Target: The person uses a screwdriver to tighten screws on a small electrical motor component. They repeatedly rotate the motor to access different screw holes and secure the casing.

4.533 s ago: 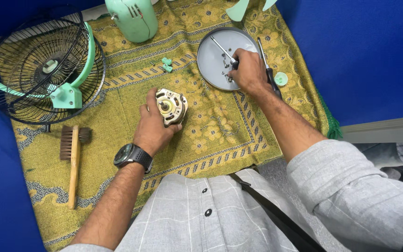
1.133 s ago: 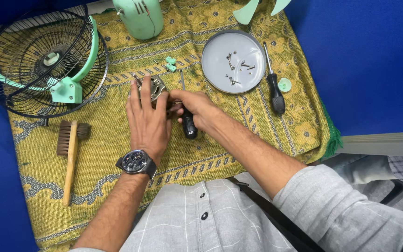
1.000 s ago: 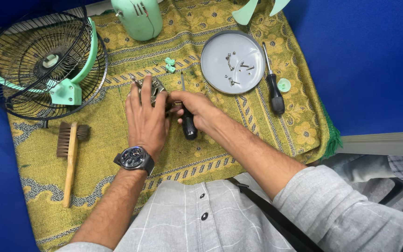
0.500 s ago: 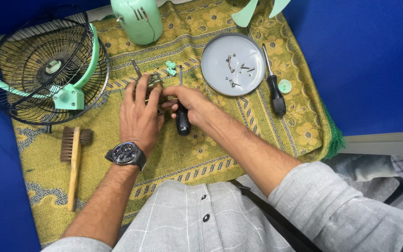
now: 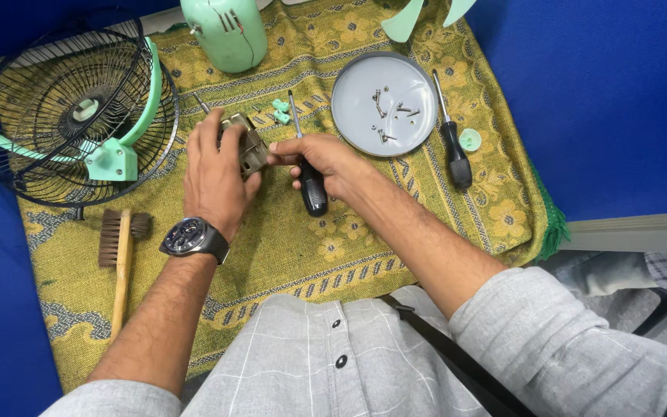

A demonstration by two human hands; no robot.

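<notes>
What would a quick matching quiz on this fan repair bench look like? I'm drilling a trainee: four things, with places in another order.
Things:
1. brush
2. loose screws
3. motor part
4. spare screwdriver

Places:
A. in the round grey dish
B. on the cloth, right of the dish
C. held in the left hand
D. on the cloth below the fan guard

Pairs: 1-D, 2-A, 3-C, 4-B

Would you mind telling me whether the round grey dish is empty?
Not empty: the grey dish holds several loose screws scattered near its middle.
</notes>
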